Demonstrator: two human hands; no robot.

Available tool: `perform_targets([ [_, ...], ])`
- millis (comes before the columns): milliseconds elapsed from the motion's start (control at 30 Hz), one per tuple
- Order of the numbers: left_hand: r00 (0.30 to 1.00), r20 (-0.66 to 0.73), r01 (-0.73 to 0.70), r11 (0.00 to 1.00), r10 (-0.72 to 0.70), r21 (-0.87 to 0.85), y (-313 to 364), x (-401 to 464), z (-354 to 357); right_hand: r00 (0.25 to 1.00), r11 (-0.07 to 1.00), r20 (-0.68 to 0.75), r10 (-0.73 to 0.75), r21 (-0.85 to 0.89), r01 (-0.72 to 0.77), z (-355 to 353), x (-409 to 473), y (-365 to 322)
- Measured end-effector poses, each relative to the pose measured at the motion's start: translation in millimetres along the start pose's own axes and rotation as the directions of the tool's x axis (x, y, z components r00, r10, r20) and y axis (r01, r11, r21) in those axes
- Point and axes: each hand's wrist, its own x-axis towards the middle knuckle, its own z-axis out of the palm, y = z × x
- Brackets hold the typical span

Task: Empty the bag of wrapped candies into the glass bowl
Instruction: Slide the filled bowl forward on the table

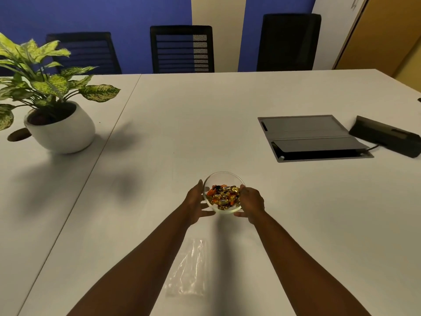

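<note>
Cupping the round clear glass bowl from either side, the person's two bare hands met it out in front of them on the white table. The left hand lay against the bowl's left wall with its fingers spread and slightly curled, the thumb stretched toward the base. The right hand pressed the right wall in the same way, fingers wrapped partway round the glass. Whether the bowl rested on the table or was lifted just off it could not be told.

Inside the bowl lay a heap of gold- and orange-wrapped candies, filling the lower part. The clear plastic bag lay flat and empty on the table between the forearms, nearer the person than the bowl and apart from it.

A leafy green plant in a round white pot stood at the far left. A grey recessed cable hatch sat at the right, with a dark boxy device just beside it. Three black chairs stood behind the table.
</note>
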Motion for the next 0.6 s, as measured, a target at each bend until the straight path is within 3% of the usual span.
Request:
perform_targets([
  [200,0.999,-0.027,-0.022,1.000,0.022,-0.006,49.7,53.3,-0.8,1.000,0.997,-0.008,-0.009,0.080,0.010,20.5,51.3,-41.8],
  [600,0.989,-0.089,-0.113,0.993,0.115,0.028,128.4,151.7,-8.6,0.999,0.996,0.000,-0.042,0.078,0.042,60.8,159.0,-114.5],
])
